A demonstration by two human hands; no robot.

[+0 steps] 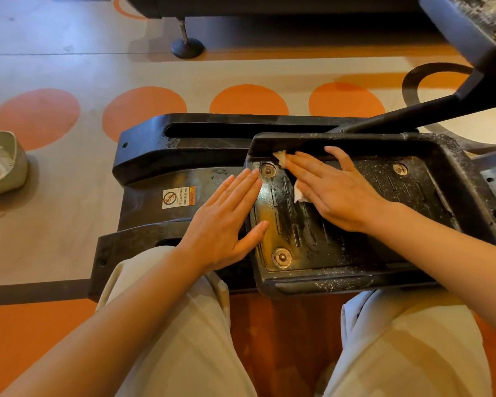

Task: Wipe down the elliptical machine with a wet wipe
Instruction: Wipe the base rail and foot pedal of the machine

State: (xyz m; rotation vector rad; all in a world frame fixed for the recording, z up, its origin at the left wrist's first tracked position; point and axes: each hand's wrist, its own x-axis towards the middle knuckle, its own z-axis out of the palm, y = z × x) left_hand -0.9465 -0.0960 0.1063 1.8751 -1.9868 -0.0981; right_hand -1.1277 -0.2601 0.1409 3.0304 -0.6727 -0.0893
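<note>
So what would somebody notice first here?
Probably the two flat hands in the middle: the right hand presses a white wipe onto the dusty black pedal, and the left hand rests at its edge. Then the big orange dots on the floor behind.

Elliptical machine (166, 156): black, low rear frame on the floor. Its foot pedal (355, 247) is a raised-rim tray, dusty and speckled, streaked wet at the near end. Wet wipe (299, 193): white, soiled, crumpled, flat on pedal's ribbed surface.
</note>
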